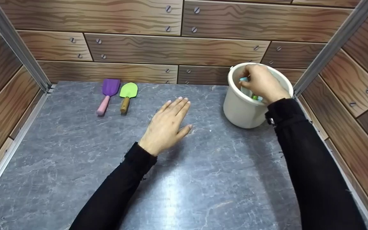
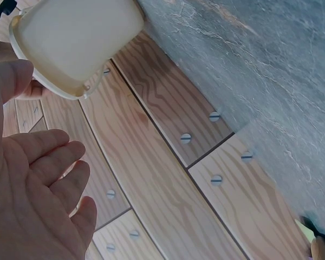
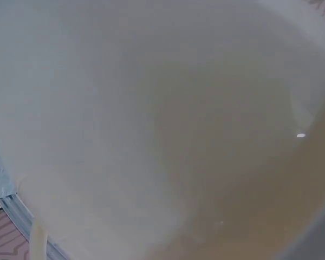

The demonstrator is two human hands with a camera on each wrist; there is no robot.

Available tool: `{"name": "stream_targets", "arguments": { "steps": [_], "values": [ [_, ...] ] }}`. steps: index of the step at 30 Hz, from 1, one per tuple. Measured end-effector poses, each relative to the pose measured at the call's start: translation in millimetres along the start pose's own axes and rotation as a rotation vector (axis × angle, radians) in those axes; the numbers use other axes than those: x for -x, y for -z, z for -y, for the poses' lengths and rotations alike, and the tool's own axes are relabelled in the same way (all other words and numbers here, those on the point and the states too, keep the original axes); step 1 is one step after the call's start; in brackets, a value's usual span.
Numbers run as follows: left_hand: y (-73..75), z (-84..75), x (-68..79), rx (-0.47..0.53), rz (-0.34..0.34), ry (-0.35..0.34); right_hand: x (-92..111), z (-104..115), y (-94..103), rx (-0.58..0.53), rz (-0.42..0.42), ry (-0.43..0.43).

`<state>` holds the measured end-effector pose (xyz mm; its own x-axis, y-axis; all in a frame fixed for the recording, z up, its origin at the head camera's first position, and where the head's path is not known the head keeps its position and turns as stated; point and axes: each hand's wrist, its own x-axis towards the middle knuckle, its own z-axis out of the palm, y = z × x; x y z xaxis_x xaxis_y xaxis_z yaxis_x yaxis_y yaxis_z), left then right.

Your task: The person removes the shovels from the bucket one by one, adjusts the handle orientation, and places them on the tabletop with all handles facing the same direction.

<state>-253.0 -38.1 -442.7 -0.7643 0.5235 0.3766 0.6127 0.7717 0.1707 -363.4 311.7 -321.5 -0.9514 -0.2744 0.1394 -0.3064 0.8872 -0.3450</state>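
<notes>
A white plastic bucket (image 1: 244,110) stands at the back right. My right hand (image 1: 263,82) reaches into it over the rim; the thumb and curled fingers pinch a light blue thing (image 1: 243,79) whose lower part is out of sight. Green and blue bits (image 1: 256,97) show in the bucket below the hand. A pale bucket wall (image 3: 97,130) fills most of the right wrist view, and the fingers do not show there. My left hand (image 1: 166,126) hovers over the middle of the table, fingers straight, thumb apart, holding nothing.
Two small toy shovels lie at the back left: one with a purple blade (image 1: 111,86) and pink handle, one with a green blade (image 1: 129,90) and brown handle. Wood-patterned walls (image 1: 133,48) and metal posts enclose the grey marbled table (image 1: 75,159).
</notes>
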Motion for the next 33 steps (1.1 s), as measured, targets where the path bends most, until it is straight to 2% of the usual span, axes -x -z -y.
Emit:
{"name": "stream_targets", "arguments": {
  "steps": [5, 11, 24, 33],
  "values": [
    [0.3, -0.2, 0.2, -0.012, 0.007, 0.002, 1.4, 3.0, 8.1, 0.018, 0.004, 0.010],
    [-0.5, -0.5, 0.0, -0.010, -0.001, 0.001, 5.4, 12.2, 24.3, -0.002, 0.018, -0.022],
    [0.5, -1.4, 0.2, -0.017, 0.006, 0.002, 17.3, 36.1, 60.9, 0.005, -0.094, 0.007],
    [1.7, -1.7, 0.5, -0.022, 0.013, 0.000, 26.4, 50.9, 77.5, 0.034, -0.164, 0.045]
  ]
}}
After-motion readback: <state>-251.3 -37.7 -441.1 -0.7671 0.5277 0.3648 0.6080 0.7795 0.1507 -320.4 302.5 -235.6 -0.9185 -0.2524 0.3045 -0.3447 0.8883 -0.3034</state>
